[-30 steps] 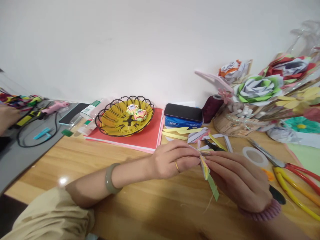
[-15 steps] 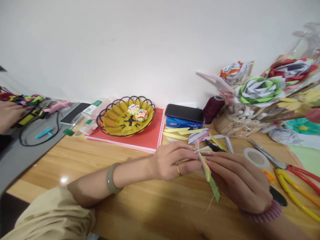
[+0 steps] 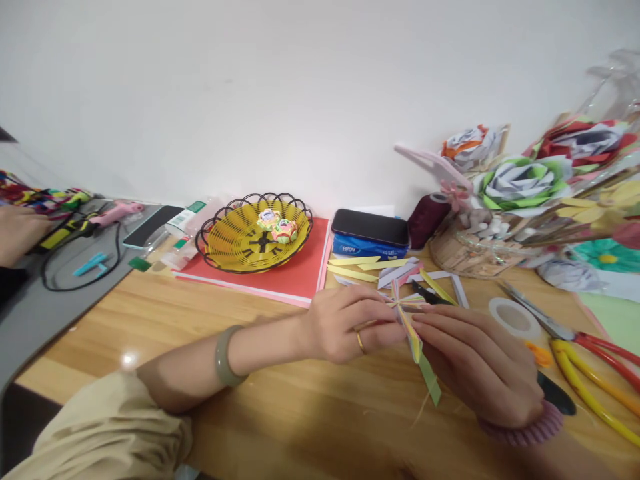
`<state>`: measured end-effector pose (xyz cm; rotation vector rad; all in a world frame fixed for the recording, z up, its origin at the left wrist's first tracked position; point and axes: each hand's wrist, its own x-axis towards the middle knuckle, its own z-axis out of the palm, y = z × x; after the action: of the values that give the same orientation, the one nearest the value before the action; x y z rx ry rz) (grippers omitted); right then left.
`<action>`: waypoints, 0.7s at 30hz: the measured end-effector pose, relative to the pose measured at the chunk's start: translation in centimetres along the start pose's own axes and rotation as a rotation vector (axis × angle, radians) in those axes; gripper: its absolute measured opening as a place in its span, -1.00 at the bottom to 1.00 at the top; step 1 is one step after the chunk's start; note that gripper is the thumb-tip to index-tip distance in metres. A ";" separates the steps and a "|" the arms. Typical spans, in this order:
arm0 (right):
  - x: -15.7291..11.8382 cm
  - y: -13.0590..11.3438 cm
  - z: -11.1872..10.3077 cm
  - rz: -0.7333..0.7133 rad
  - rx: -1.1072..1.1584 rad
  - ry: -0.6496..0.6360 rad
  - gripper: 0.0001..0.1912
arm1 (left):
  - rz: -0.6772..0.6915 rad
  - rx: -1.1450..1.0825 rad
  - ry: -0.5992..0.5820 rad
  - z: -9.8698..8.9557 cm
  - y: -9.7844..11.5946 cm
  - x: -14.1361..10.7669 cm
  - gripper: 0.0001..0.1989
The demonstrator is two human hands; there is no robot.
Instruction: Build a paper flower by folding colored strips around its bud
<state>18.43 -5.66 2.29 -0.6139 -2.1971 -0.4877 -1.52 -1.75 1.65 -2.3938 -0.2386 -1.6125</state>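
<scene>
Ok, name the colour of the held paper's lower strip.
The lower strip is light green; head view.

The view swings a touch to the left, and the table (image 3: 150, 313) and all on it slide slightly rightward! In the middle, the left hand (image 3: 345, 323) adjusts: its upper fingers (image 3: 367, 310) have eased back from the folded paper strips (image 3: 413, 337), whose crossing now shows more plainly. The ring (image 3: 360, 342) sits a shade lower. Far left, more of a co-worker's hand (image 3: 20, 230) and dark sleeve (image 3: 10, 283) comes into sight.
</scene>
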 end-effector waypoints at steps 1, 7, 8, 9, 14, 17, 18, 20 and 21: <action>0.0 0.0 0.0 0.002 -0.002 0.002 -0.81 | -0.003 0.000 0.008 0.0 0.0 0.0 -0.89; 0.1 -0.1 0.0 -0.006 -0.005 0.011 -0.81 | -0.008 0.012 0.023 0.2 0.0 0.1 -0.86; 0.1 -0.1 0.0 -0.006 -0.006 0.013 -0.81 | -0.003 0.015 0.023 0.2 0.0 0.1 -0.86; 0.1 -0.1 0.0 -0.009 -0.005 0.014 -0.82 | 0.003 0.020 0.022 0.2 0.0 0.1 -0.86; 0.0 0.0 0.1 -0.019 0.004 0.002 -0.82 | 0.006 0.044 0.030 0.2 0.0 0.2 -0.89; 0.0 0.0 0.1 -0.015 -0.002 -0.002 -0.81 | 0.005 0.029 0.012 0.1 0.0 0.1 -0.90; 0.0 -0.1 0.1 -0.012 -0.001 -0.005 -0.81 | 0.003 0.023 0.007 0.1 0.0 0.1 -0.90; 0.1 -0.1 0.1 -0.001 0.003 -0.001 -0.81 | 0.000 0.012 0.007 0.1 0.0 0.1 -0.89; 0.1 -0.1 0.1 0.005 0.003 -0.004 -0.81 | -0.005 0.011 0.011 0.1 0.0 0.0 -0.89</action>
<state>18.20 -5.67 2.29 -0.6191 -2.1997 -0.4806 -1.38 -1.75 1.61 -2.3782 -0.2514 -1.6216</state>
